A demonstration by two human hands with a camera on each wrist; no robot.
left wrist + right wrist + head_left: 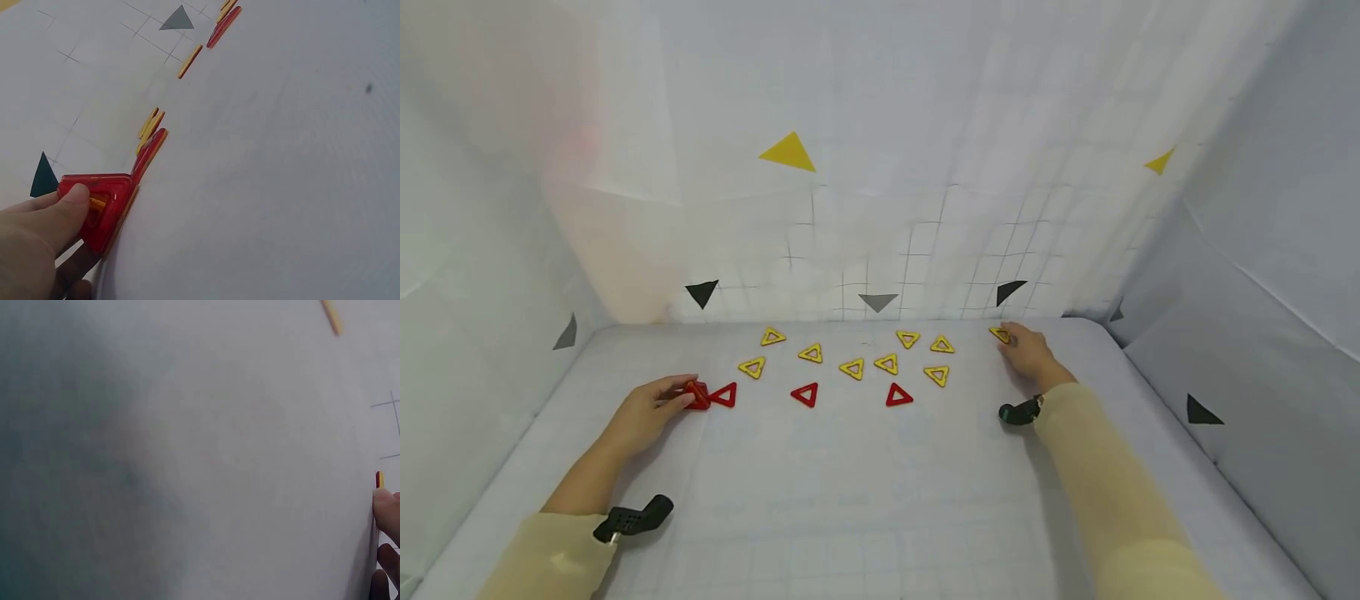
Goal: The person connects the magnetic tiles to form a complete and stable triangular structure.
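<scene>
My left hand (642, 417) pinches a red triangular tile (119, 215) with a hollow middle, thumb on its near face. In the left wrist view that tile is tilted up, with another tile edge under it. Just right of it lies a red triangle tile (733, 395). Farther right are two more red ones, a middle tile (813, 396) and a right tile (898, 403). At the far right of the table my right hand (1032, 357) pinches a yellow triangle tile (995, 331); in the right wrist view its thin edge (380, 480) shows above the thumb.
Several yellow triangle tiles lie scattered behind the red ones, among them a left tile (762, 364) and a right tile (945, 377). White sheeting (880, 225) with grid lines and coloured triangles stands behind the white table (865, 467). Grey-white sheeting hangs on both sides.
</scene>
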